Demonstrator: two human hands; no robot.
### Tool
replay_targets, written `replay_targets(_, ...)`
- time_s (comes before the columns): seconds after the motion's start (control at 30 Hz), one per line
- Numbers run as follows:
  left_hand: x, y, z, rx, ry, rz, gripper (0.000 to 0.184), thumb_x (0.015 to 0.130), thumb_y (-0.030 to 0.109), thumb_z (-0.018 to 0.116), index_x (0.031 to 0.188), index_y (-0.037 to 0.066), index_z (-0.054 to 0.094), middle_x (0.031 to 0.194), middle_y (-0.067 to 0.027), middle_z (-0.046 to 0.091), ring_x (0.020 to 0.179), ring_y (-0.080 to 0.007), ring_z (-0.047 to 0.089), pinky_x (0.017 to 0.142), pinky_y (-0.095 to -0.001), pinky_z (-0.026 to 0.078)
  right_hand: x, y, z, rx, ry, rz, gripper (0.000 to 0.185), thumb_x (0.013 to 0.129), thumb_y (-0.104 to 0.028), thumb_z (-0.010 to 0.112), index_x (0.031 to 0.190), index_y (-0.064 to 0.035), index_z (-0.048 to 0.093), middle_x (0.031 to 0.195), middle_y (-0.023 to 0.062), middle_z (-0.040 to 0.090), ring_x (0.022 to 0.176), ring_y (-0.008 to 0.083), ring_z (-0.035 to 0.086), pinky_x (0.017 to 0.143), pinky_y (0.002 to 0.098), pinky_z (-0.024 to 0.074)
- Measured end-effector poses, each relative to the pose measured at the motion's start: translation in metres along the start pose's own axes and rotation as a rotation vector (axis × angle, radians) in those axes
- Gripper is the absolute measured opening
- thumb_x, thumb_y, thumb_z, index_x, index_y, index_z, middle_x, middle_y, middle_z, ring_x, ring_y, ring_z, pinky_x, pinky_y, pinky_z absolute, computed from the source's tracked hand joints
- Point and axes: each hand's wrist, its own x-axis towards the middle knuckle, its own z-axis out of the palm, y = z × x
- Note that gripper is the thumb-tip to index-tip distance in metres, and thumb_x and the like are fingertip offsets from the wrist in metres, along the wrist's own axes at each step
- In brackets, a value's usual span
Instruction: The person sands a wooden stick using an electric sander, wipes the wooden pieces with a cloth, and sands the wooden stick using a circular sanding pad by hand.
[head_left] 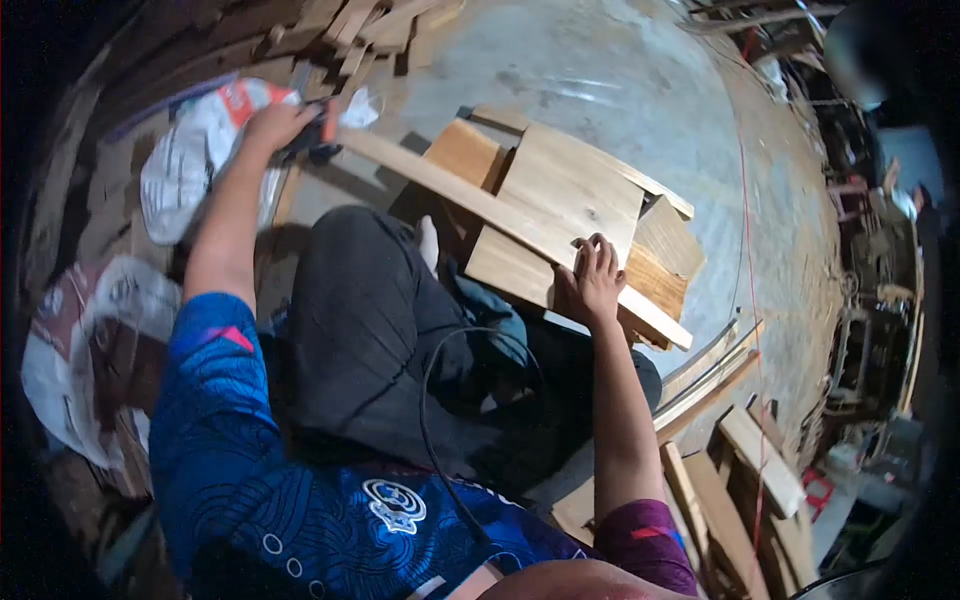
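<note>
A long narrow wooden strip (pixel 450 186) lies slantwise across a wide pale board (pixel 570 185) in front of my legs. My right hand (pixel 597 277) presses on the strip near its right end, fingers bent over it and the board. At the strip's far left end, my left hand (pixel 278 127) is closed on a dark and orange tool (pixel 326 125), which is too small to identify. Under and beside the wide board are an orange-brown board (pixel 466 154) and other wood pieces (pixel 668 240).
White sacks (pixel 190 170) lie on the left. Scrap wood (pixel 375 25) is piled at the top, and more planks (pixel 735 510) lie at the lower right. A red cord (pixel 745 200) crosses the concrete floor (pixel 590 60). Another person (pixel 905 200) is at the far right.
</note>
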Motion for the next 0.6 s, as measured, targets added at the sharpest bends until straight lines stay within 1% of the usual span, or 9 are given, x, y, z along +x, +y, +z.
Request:
replay_targets(0.03, -0.008, -0.016, 0.0, 0.038, 0.0, -0.15, 0.061, 0.099, 0.057, 0.039, 0.114, 0.005, 0.067, 0.112, -0.0246, 0.068, 0.103, -0.0407, 0.066, 0.089, -0.0505, 0.051, -0.001, 0.003, 0.007, 0.032, 0.042, -0.01, 0.067, 0.087, -0.059, 0.061, 0.141, -0.0246, 0.042, 0.154, 0.0096, 0.03, 0.146, 0.0316, 0.024, 0.104, 0.0683, 0.0259)
replay_targets(0.07, -0.019, -0.023, 0.006, -0.061, -0.031, -0.138, 0.06, 0.1, 0.054, 0.038, 0.115, 0.002, 0.065, 0.111, -0.0276, 0.067, 0.104, -0.0447, 0.064, 0.092, -0.0525, 0.048, -0.001, 0.003, 0.009, 0.017, 0.049, 0.0, 0.067, 0.086, -0.06, 0.062, 0.141, -0.0251, 0.042, 0.154, 0.0089, 0.03, 0.146, 0.0314, 0.024, 0.103, 0.0691, 0.0251)
replay_targets(0.13, -0.018, -0.027, 0.041, -0.156, 0.131, -0.018, 0.066, 0.1, 0.053, 0.038, 0.098, -0.004, 0.069, 0.096, -0.032, 0.066, 0.096, -0.0487, 0.064, 0.088, -0.0535, 0.049, 0.0, 0.004, 0.011, 0.02, 0.05, 0.01, 0.066, 0.087, -0.059, 0.061, 0.14, -0.0247, 0.043, 0.154, 0.0093, 0.031, 0.146, 0.0321, 0.025, 0.103, 0.0691, 0.0259)
replay_targets(0.2, -0.036, 0.017, 0.029, -0.179, 0.033, -0.007, 0.071, 0.101, 0.056, 0.035, 0.086, -0.003, 0.071, 0.086, -0.0315, 0.066, 0.089, -0.048, 0.065, 0.082, -0.0543, 0.05, -0.004, -0.002, 0.001, 0.061, 0.047, 0.029, 0.064, 0.087, -0.058, 0.062, 0.138, -0.024, 0.045, 0.154, 0.0098, 0.032, 0.146, 0.0327, 0.025, 0.103, 0.0711, 0.0247)
replay_targets(0.33, -0.038, 0.132, 0.017, 0.022, -0.149, 0.256, 0.068, 0.097, 0.057, 0.037, 0.091, -0.001, 0.073, 0.096, -0.0269, 0.069, 0.093, -0.0446, 0.066, 0.085, -0.052, 0.05, -0.007, -0.009, -0.01, 0.091, -0.001, 0.097, 0.059, 0.091, -0.055, 0.058, 0.139, -0.0246, 0.044, 0.155, 0.0102, 0.031, 0.147, 0.0328, 0.023, 0.105, 0.0733, 0.0208)
replay_targets(0.4, -0.047, 0.194, 0.024, 0.039, -0.228, 0.384, 0.066, 0.095, 0.058, 0.041, 0.087, 0.001, 0.074, 0.09, -0.0233, 0.071, 0.089, -0.0424, 0.068, 0.083, -0.0498, 0.052, -0.008, -0.006, 0.0, 0.074, 0.029, 0.088, 0.058, 0.093, -0.056, 0.054, 0.141, -0.0259, 0.043, 0.156, 0.0107, 0.03, 0.147, 0.0335, 0.023, 0.105, 0.0738, 0.0196)
replay_targets(0.47, -0.063, 0.251, 0.032, 0.084, -0.31, 0.528, 0.069, 0.092, 0.063, 0.045, 0.084, 0.001, 0.074, 0.087, -0.0217, 0.071, 0.084, -0.0413, 0.069, 0.079, -0.0486, 0.054, -0.012, -0.005, 0.0, 0.06, 0.059, 0.069, 0.063, 0.092, -0.056, 0.054, 0.142, -0.0197, 0.043, 0.156, 0.0111, 0.03, 0.147, 0.0339, 0.023, 0.104, 0.0746, 0.0213)
replay_targets(0.5, -0.072, 0.275, 0.036, 0.154, -0.28, 0.609, 0.071, 0.091, 0.065, 0.043, 0.082, 0.003, 0.075, 0.085, -0.0217, 0.071, 0.084, -0.0397, 0.07, 0.078, -0.049, 0.055, -0.013, -0.008, -0.006, 0.109, 0.045, 0.085, 0.058, 0.093, -0.048, 0.056, 0.138, -0.0138, 0.045, 0.155, 0.0154, 0.03, 0.146, 0.0366, 0.023, 0.105, 0.0726, 0.0217)
replay_targets(0.6, -0.104, 0.327, 0.042, 0.133, -0.254, 0.756, 0.069, 0.089, 0.066, 0.046, 0.078, 0.004, 0.075, 0.078, -0.0195, 0.071, 0.076, -0.0384, 0.07, 0.071, -0.0501, 0.055, -0.014, -0.005, -0.007, 0.129, 0.041, 0.075, 0.056, 0.093, -0.046, 0.056, 0.136, -0.0126, 0.047, 0.154, 0.0116, 0.032, 0.146, 0.0354, 0.024, 0.107, 0.071, 0.0216)
